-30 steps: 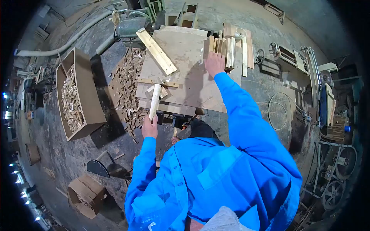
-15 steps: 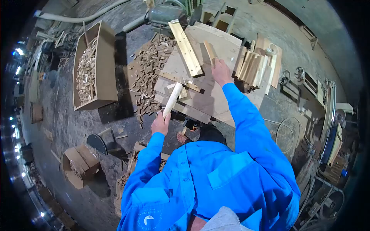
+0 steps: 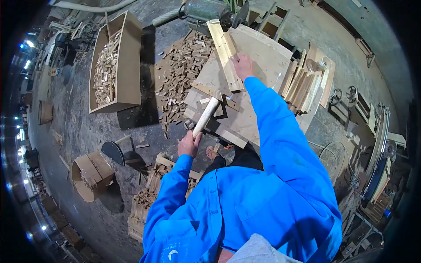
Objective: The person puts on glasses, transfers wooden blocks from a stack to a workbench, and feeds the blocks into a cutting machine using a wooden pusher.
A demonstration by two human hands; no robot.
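My left hand (image 3: 189, 143) is wrapped round a thick, pale wooden handle (image 3: 206, 117), like a hammer's. Its far end lies over small wood pieces at the board's near left corner; whether a head sits there is hard to make out. My right hand (image 3: 244, 65) is closed on the near end of a short wood strip (image 3: 230, 43). That strip lies along the right side of a long plank with holes (image 3: 221, 50), on a wide board worktop (image 3: 263, 55). Near the handle's tip, a flat wood bar (image 3: 204, 89) lies crosswise on the worktop.
Wood offcuts (image 3: 184, 65) are heaped on the floor left of the worktop. Beyond stands a long box (image 3: 129, 65) of offcuts. Stacked strips (image 3: 302, 90) and a tape roll (image 3: 324, 63) lie at right. A cardboard box (image 3: 94, 175) and a round stool (image 3: 112, 153) stand lower left.
My right hand has brought the wood strip left, from apart to alongside the long plank. My left hand keeps its hold on the handle. The whole view has shifted slightly.
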